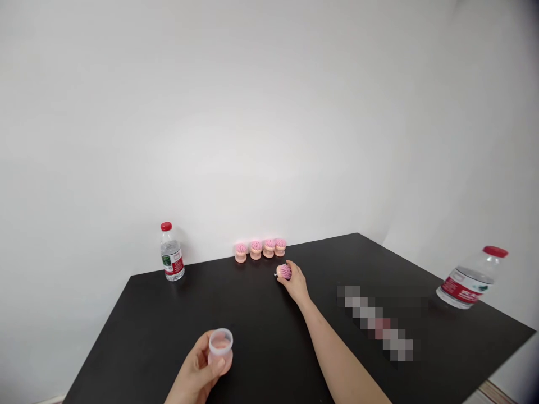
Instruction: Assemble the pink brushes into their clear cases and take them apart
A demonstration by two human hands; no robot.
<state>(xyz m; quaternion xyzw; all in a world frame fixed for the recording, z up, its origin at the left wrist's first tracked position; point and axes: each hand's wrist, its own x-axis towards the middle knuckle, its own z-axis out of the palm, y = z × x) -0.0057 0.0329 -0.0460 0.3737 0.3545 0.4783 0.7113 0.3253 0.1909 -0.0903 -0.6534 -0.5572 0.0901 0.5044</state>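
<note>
My left hand is closed around a small pink cup-like base with a translucent white rim, held upright near the front of the table. Farther off, my right hand grips a round brush head with pink bristles, tipped on its side just over or on the table; a small stem sticks out to its left. Behind it, against the wall, several pink-bristled brushes on pale bases stand in a row, among them a leftmost brush.
On the black table, a water bottle with a red cap stands at the back left. Another red-capped bottle stands at the right edge. A blurred-out strip lies right of my right forearm. A white wall rises behind.
</note>
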